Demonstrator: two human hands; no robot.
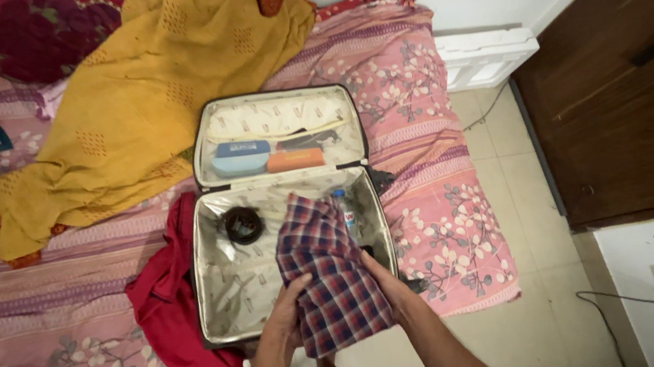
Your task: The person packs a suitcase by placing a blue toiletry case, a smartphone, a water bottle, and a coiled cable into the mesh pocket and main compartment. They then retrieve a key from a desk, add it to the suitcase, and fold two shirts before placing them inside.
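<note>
At the lower centre of the frame, both hands hold a folded checked cloth point(327, 272) over the near right part of an open suitcase point(217, 307). The left hand point(288, 302) pinches the cloth's left edge, fingers curled into the fabric; the right hand point(384, 278) presses along its right edge, fingers closed against it. The cloth's lower end hangs past the case's near rim, toward the person.

Edges and room: the suitcase lies on a bed point(441, 219) near its right edge, with tiled floor point(519, 301) open to the right as far as a dark wooden door point(629, 110). The left half of the case's base shows bare lining, save for a round dark container point(243, 224) at its far left. A clear bottle point(345, 210) lies just beside the cloth's upper right corner. The raised lid holds a blue pouch point(240, 159) and an orange pouch point(295, 160), side by side. A red garment point(166, 301) is bunched against the case's left wall; a mustard-yellow cloth point(139, 99) spreads over the bed at upper left.

Condition of the cloth: plaid in dark blue, red and white, folded into a long panel, slightly rumpled at its top.
</note>
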